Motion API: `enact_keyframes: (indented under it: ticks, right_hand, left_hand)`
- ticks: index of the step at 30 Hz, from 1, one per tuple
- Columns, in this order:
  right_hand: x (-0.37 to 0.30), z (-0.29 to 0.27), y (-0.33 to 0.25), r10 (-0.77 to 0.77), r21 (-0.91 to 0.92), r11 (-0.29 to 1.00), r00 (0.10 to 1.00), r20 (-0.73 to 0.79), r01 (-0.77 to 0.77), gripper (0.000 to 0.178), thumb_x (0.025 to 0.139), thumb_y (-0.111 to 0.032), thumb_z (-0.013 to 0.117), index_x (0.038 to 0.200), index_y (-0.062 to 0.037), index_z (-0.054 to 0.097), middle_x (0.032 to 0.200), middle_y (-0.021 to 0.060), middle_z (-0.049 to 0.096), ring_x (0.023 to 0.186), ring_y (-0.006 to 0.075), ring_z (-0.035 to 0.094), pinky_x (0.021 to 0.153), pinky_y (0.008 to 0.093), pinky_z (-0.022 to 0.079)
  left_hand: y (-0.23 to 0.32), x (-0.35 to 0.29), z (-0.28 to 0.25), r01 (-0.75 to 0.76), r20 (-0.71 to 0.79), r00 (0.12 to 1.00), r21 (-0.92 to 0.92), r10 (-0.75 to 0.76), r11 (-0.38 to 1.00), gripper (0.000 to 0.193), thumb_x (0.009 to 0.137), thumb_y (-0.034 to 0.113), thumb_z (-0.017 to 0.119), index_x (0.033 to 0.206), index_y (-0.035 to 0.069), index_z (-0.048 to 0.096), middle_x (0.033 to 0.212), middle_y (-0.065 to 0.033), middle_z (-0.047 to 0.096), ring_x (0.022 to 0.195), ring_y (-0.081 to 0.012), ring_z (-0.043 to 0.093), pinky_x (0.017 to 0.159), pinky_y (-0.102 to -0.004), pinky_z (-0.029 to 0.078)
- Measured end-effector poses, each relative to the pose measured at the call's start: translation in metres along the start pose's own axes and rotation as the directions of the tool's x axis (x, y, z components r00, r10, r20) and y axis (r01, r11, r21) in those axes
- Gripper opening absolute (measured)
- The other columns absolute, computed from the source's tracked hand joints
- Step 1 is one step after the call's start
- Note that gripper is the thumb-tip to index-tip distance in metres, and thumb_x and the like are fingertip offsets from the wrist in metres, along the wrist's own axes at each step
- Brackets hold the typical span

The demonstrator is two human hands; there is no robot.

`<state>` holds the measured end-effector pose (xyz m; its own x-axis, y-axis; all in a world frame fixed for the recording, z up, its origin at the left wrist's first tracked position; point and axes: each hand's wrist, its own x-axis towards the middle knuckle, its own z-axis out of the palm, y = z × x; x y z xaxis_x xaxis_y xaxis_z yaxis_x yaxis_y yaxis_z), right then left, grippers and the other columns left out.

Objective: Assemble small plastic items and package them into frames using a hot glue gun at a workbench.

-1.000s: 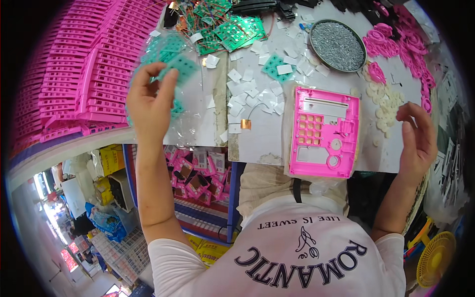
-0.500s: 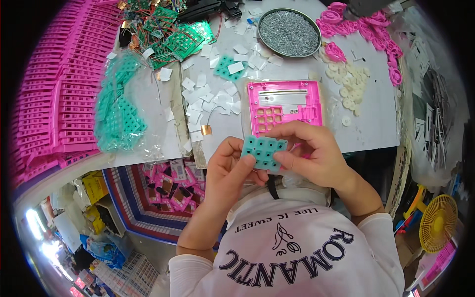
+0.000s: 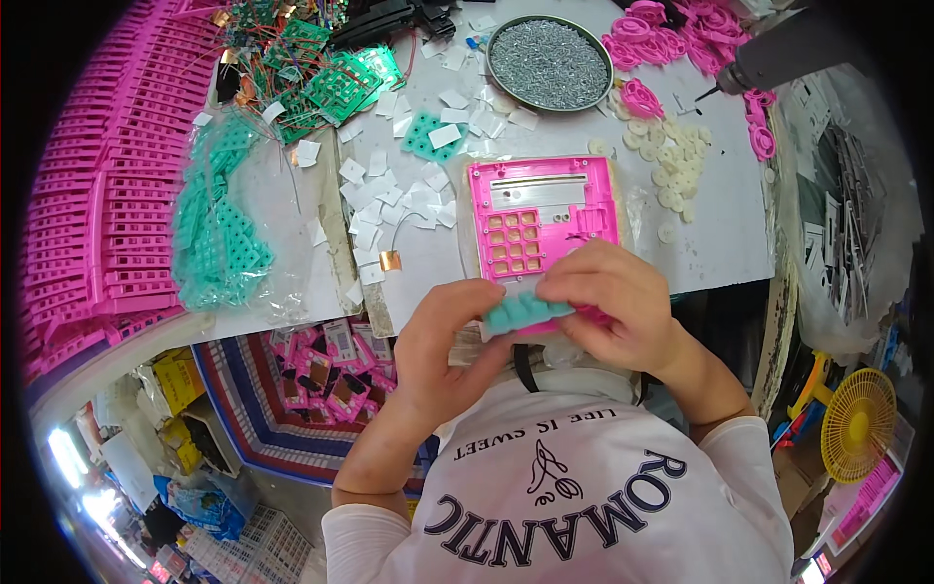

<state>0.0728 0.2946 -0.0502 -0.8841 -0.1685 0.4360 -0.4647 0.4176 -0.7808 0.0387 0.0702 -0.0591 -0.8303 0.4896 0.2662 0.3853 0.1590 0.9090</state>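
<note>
A turquoise rubber keypad (image 3: 525,312) is held by its two ends between my hands, tilted so its bumpy button side shows. My left hand (image 3: 438,336) pinches the left end between thumb and fingers. At the right end, my right hand (image 3: 618,300) grips it with bent fingers. Just beyond and partly beneath them lies a pink plastic housing (image 3: 556,255), open side up, with a grid of square key holes and a long window. Its near right part is hidden by my right hand.
Left of the housing are scattered white squares (image 3: 389,200), another turquoise keypad (image 3: 420,136) and a bag of keypads (image 3: 219,224). Green circuit boards (image 3: 350,83), a dish of screws (image 3: 550,63) and cream discs (image 3: 676,170) lie beyond. A dark screwdriver (image 3: 778,56) hangs at upper right.
The keypad has tipped from showing its flat, dark-dotted face to showing its bumpy side, edge-on. My hands have shifted to its two ends. The screwdriver shows more fully.
</note>
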Motion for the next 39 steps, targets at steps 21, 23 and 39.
enact_keyframes:
  ticks: [21,23,39]
  right_hand:
    - [0.0,-0.003,-0.036,0.057,-0.111,0.993,0.957,0.285,-0.026,0.039,0.071,-0.01,0.078,0.109,-0.0099,0.066,0.1,0.0075,0.067,0.084,0.0278,0.065,0.073,0.0374,0.054]
    - [0.002,-0.009,-0.035,0.072,-0.056,0.997,0.943,0.326,-0.057,0.039,0.072,-0.009,0.08,0.108,-0.0086,0.067,0.096,0.0066,0.067,0.075,0.0273,0.063,0.066,0.0349,0.052]
    - [0.046,0.004,0.038,0.213,-0.322,0.938,0.949,0.233,-0.131,0.031,0.082,-0.016,0.075,0.108,-0.0068,0.062,0.105,0.0132,0.067,0.087,0.0338,0.066,0.074,0.0411,0.054]
  left_hand:
    - [0.004,-0.008,-0.003,-0.163,0.147,0.977,0.036,0.157,0.986,0.041,0.069,-0.008,0.078,0.106,0.002,0.064,0.1,-0.016,0.066,0.081,-0.0307,0.067,0.066,-0.0355,0.055]
    - [0.009,-0.013,-0.005,-0.108,0.189,0.976,-0.014,0.109,0.994,0.043,0.07,-0.006,0.08,0.109,0.001,0.063,0.101,-0.0156,0.066,0.081,-0.0294,0.066,0.068,-0.0352,0.055]
    - [-0.02,-0.023,-0.032,0.168,-0.075,0.982,-0.046,-0.171,0.985,0.033,0.079,-0.009,0.07,0.11,-0.001,0.063,0.104,-0.0125,0.066,0.081,-0.0183,0.066,0.077,-0.0299,0.052]
